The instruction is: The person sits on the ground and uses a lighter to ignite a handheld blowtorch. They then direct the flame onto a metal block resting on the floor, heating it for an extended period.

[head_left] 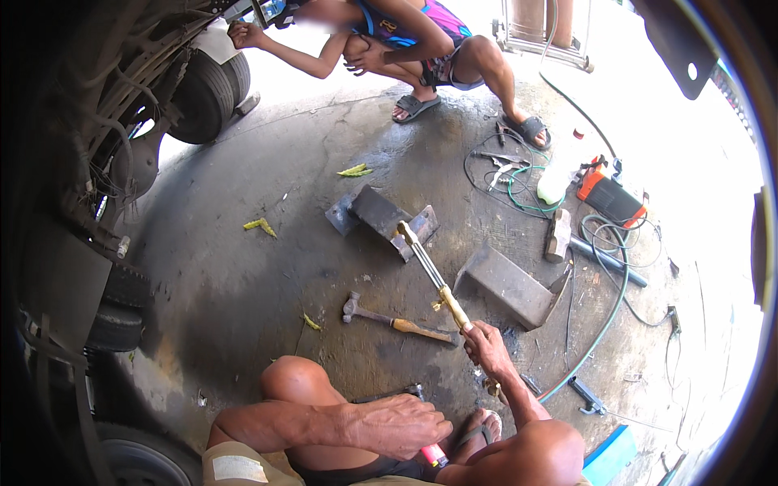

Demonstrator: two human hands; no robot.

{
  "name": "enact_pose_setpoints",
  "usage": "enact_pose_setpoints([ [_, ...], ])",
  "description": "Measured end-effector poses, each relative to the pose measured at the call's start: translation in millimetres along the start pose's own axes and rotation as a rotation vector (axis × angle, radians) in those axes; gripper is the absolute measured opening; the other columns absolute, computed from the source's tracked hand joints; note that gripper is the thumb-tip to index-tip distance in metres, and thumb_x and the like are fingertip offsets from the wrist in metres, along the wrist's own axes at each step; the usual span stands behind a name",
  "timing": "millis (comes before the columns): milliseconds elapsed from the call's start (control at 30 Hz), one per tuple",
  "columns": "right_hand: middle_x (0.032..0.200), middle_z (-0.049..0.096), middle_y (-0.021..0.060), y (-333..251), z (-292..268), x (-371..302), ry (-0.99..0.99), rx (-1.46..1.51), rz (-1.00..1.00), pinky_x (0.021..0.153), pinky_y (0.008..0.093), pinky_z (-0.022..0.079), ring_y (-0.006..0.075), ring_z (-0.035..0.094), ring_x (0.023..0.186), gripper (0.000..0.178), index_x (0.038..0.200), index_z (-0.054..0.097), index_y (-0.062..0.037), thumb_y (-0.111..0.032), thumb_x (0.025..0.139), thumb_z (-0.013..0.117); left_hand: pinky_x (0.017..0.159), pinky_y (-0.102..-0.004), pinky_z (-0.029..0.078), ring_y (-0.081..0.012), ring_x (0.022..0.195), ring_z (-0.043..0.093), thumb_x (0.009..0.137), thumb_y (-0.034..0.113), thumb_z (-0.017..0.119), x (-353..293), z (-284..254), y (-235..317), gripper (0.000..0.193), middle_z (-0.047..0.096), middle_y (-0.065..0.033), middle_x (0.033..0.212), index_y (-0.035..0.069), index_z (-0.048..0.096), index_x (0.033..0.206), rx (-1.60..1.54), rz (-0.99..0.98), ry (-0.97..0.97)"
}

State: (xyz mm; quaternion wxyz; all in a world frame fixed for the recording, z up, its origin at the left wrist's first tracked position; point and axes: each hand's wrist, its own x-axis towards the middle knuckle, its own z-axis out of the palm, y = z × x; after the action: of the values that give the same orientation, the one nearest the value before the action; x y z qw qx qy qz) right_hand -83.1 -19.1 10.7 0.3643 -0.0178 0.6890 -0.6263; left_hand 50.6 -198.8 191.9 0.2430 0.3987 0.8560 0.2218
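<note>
Both hands belong to a person crouched low over a stained concrete floor (243, 267), knees drawn up at the bottom edge of the view. Their right hand (489, 344) is closed around the rear grip of a long brass cutting torch (433, 279), which slants up and to the left so that its bent tip rests at the edge of a dark steel angle bracket (381, 215) lying near the middle of the floor. Their left hand (397, 425) lies curled, fingers down, between the knees, closed over a small pink lighter (433, 454) whose end sticks out beside the fingers. Just left of the torch, a claw hammer (393, 320) with a wooden handle lies flat on the floor, apart from both hands. A second, larger steel bracket (510, 287) sits just right of the torch shaft. Further right, a sledgehammer (567, 239) lies near a green hose (604, 324) that curves across the floor toward the lower right, and an orange-and-black welding machine (612, 198) stands among tangled cables toward the floor's right edge. Across the far side of the floor another person (421, 40) squats in sandals, one hand reaching toward a vehicle tyre (207, 97) at the upper left.
</note>
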Motion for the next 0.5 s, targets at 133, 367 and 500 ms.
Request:
enact_pose_setpoints([
  [133, 0.065, 0.052, 0.0018, 6.3, -0.6, 2.5, -0.005, 0.153, 0.028, 0.048, 0.0289, 0.039, 0.0112, 0.048, 0.053, 0.044, 0.1, 0.062, -0.0035, -0.046, 0.101, 0.051, 0.073, -0.0428, 0.054, -0.0332, 0.081, 0.067, 0.081, 0.013, 0.063, -3.4, -5.4, 6.1, 0.017, 0.063, -0.0153, 0.081, 0.0, 0.056, 0.09, -0.013, 0.012, 0.015],
  [367, 0.063, 0.053, 0.0039, 8.8, 0.2, 11.1, -0.014, 0.297, 0.079, 0.045, 0.0312, 0.038, 0.0151, 0.047, 0.046, 0.052, 0.101, 0.061, -0.0041, -0.053, 0.101, 0.044, 0.072, -0.0436, 0.054, -0.0336, 0.079, 0.067, 0.081, 0.012, 0.063, -10.7, -5.9, 7.5, 0.017, 0.061, -0.0145, 0.08, 0.0, 0.055, 0.091, -0.059, 0.019, 0.027],
  [500, 0.062, 0.053, 0.0038, 9.0, 1.4, 16.4, -0.05, 0.366, 0.073, 0.044, 0.031, 0.037, 0.015, 0.046, 0.044, 0.053, 0.101, 0.06, -0.0055, -0.056, 0.1, 0.043, 0.074, -0.0431, 0.054, -0.033, 0.081, 0.066, 0.08, 0.011, 0.063, -12.9, -6.8, 9.9, 0.018, 0.062, -0.0141, 0.082, 0.001, 0.056, 0.092, -0.053, 0.005, 0.01],
])
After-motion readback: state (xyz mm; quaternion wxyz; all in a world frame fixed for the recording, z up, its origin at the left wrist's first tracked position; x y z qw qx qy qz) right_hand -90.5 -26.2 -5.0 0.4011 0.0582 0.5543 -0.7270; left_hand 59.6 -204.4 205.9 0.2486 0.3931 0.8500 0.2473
